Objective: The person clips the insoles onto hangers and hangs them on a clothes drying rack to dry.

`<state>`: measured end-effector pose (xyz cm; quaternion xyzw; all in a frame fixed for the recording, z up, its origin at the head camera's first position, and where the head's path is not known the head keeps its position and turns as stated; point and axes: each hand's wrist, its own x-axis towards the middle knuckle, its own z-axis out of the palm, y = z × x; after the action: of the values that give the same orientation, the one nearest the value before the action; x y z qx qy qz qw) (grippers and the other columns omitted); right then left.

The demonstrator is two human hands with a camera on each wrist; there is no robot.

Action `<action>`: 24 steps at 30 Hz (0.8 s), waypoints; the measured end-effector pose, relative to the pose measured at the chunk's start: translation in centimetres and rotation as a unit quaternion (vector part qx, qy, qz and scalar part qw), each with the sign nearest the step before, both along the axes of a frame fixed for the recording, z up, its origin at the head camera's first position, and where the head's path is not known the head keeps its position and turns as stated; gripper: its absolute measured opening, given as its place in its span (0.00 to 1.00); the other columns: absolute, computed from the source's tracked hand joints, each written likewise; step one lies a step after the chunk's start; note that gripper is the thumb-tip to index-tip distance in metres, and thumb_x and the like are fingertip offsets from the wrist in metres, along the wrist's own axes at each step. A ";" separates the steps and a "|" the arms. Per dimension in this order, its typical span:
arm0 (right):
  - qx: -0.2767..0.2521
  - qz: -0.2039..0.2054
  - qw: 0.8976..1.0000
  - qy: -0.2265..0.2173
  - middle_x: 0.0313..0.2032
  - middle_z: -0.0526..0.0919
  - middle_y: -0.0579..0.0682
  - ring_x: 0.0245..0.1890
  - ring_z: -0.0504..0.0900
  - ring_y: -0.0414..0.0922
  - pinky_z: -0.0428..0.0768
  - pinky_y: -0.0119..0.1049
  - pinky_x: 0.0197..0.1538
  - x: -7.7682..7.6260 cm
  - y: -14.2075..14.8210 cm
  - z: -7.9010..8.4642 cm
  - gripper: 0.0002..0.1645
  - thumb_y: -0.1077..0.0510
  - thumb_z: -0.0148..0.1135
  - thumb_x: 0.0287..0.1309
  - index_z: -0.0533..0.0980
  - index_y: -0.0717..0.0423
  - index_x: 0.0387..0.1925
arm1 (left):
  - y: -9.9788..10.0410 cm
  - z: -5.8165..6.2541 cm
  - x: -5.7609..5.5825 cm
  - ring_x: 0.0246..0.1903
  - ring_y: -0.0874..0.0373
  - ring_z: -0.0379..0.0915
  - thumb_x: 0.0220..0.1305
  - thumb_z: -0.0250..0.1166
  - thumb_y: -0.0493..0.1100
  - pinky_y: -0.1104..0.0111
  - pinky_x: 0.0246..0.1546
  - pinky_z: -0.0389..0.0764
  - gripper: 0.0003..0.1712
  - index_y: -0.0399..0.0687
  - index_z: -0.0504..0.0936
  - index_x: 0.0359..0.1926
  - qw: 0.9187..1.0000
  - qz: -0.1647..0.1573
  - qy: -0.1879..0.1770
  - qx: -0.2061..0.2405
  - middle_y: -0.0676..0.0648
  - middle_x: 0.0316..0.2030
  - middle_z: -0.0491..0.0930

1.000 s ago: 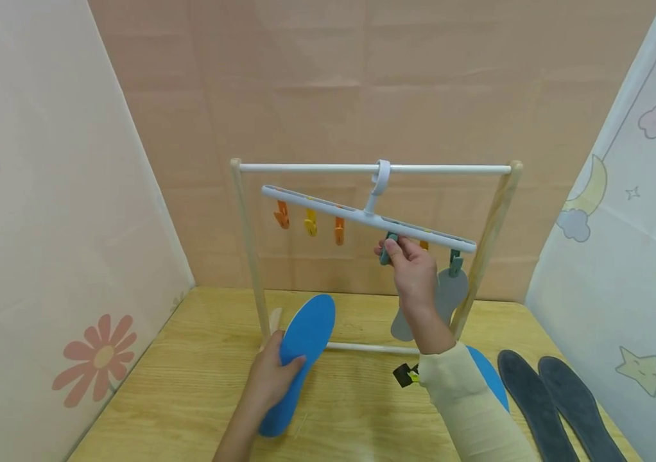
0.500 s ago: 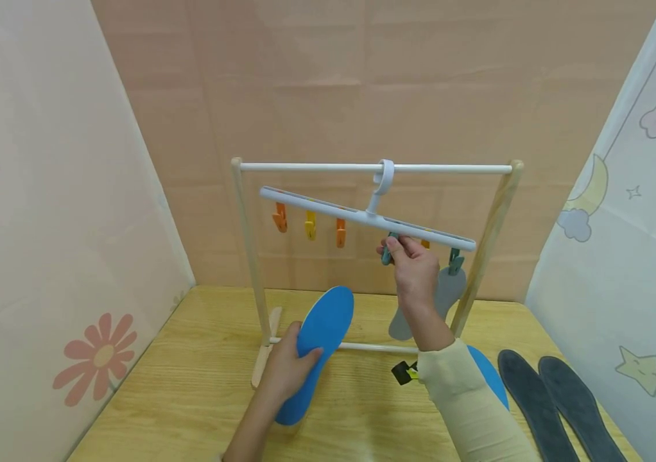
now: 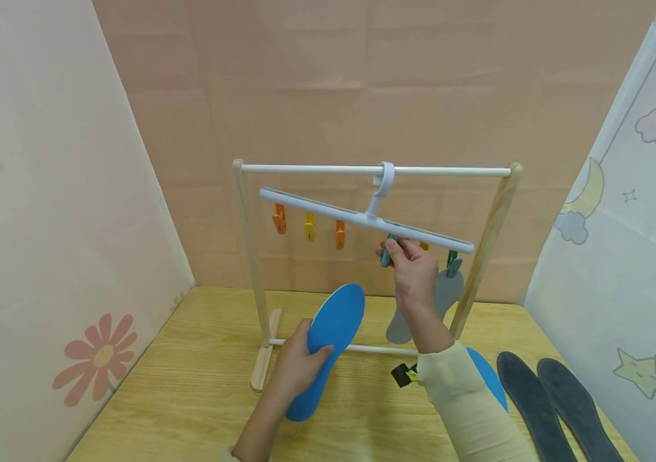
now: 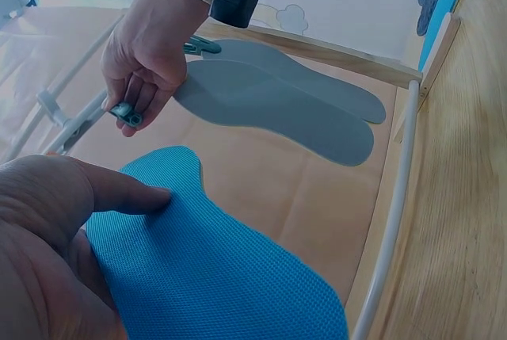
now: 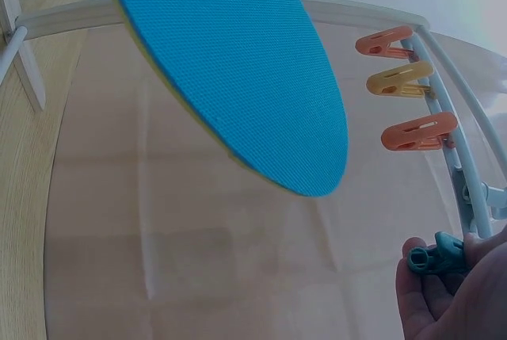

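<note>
My left hand (image 3: 299, 360) grips a blue insole (image 3: 336, 324) by its middle, thumb across the blue face, its upper end tilted right. Above and to the right, my right hand (image 3: 416, 277) pinches a dark green clip (image 3: 386, 258) under the white clip hanger (image 3: 328, 208). In the right wrist view the insole's rounded end (image 5: 269, 94) stands apart from that clip (image 5: 437, 256). The hanger hooks over the rack's top bar and slants down to the right. Beyond my right hand, two grey insoles (image 4: 273, 110) hang from the hanger's right end, partly hidden in the head view.
Orange clips (image 3: 279, 219) and a yellow clip (image 3: 309, 228) hang from the hanger's left half. The wooden rack's posts (image 3: 251, 256) stand on both sides. Two dark grey insoles (image 3: 536, 404) lie at the table's right, beside another blue insole (image 3: 488, 375) partly behind my right sleeve.
My left hand has carried the blue insole up and to the right, nearer the hanger. My right hand stays on the green clip, almost unmoved.
</note>
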<state>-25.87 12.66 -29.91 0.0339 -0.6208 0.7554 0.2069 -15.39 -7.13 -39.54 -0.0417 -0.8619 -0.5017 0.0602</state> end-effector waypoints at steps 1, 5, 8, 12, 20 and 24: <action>0.001 0.000 1.000 0.000 0.40 0.88 0.59 0.33 0.89 0.41 0.84 0.31 0.46 0.0 0.0 0.0 0.20 0.58 0.65 0.67 0.81 0.67 0.55 | 0.1 0.1 0.0 0.51 0.35 0.80 0.67 0.69 0.42 0.36 0.45 0.79 0.28 0.38 0.71 0.63 1.000 -0.002 0.002 0.001 0.34 0.54 0.80; 0.002 -0.006 1.000 0.000 0.39 0.89 0.57 0.33 0.89 0.40 0.84 0.31 0.46 0.2 0.0 0.0 0.20 0.57 0.65 0.67 0.81 0.66 0.55 | 0.4 0.3 -0.1 0.51 0.35 0.79 0.67 0.69 0.43 0.35 0.45 0.78 0.29 0.39 0.71 0.64 1.000 -0.007 -0.005 0.006 0.34 0.55 0.80; 0.003 -0.008 1.000 0.001 0.38 0.89 0.56 0.34 0.89 0.41 0.84 0.32 0.46 0.3 -0.1 0.0 0.20 0.57 0.65 0.67 0.81 0.66 0.55 | 0.6 0.5 -0.2 0.51 0.35 0.80 0.67 0.69 0.44 0.34 0.45 0.78 0.30 0.39 0.70 0.65 1.000 -0.012 -0.014 0.007 0.34 0.56 0.80; 0.008 -0.009 1.000 0.000 0.39 0.89 0.56 0.34 0.89 0.41 0.84 0.31 0.46 0.3 -0.2 0.0 0.21 0.56 0.65 0.67 0.81 0.66 0.56 | 0.7 0.7 -0.3 0.50 0.36 0.81 0.67 0.69 0.45 0.34 0.43 0.78 0.31 0.40 0.69 0.65 1.000 -0.019 -0.018 0.008 0.34 0.55 0.80; 0.007 -0.005 1.000 0.002 0.35 0.89 0.49 0.35 0.89 0.41 0.84 0.32 0.47 0.3 -0.1 -0.2 0.21 0.56 0.65 0.67 0.82 0.65 0.55 | 1.1 1.1 -0.4 0.48 0.37 0.82 0.68 0.68 0.45 0.35 0.43 0.79 0.30 0.40 0.69 0.65 1.000 -0.024 -0.016 0.012 0.34 0.54 0.80; 0.004 -0.004 1.000 0.006 0.35 0.89 0.50 0.35 0.89 0.42 0.85 0.32 0.46 0.2 -0.1 -0.2 0.21 0.56 0.65 0.67 0.81 0.66 0.55 | 1.4 1.4 -0.5 0.47 0.37 0.82 0.68 0.68 0.44 0.35 0.42 0.79 0.29 0.40 0.70 0.65 0.999 -0.029 -0.009 0.012 0.34 0.53 0.81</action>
<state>-25.62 12.56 -30.12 0.0369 -0.6225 0.7520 0.2134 -15.87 -5.70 -38.11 -0.0612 -0.8548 -0.5139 0.0388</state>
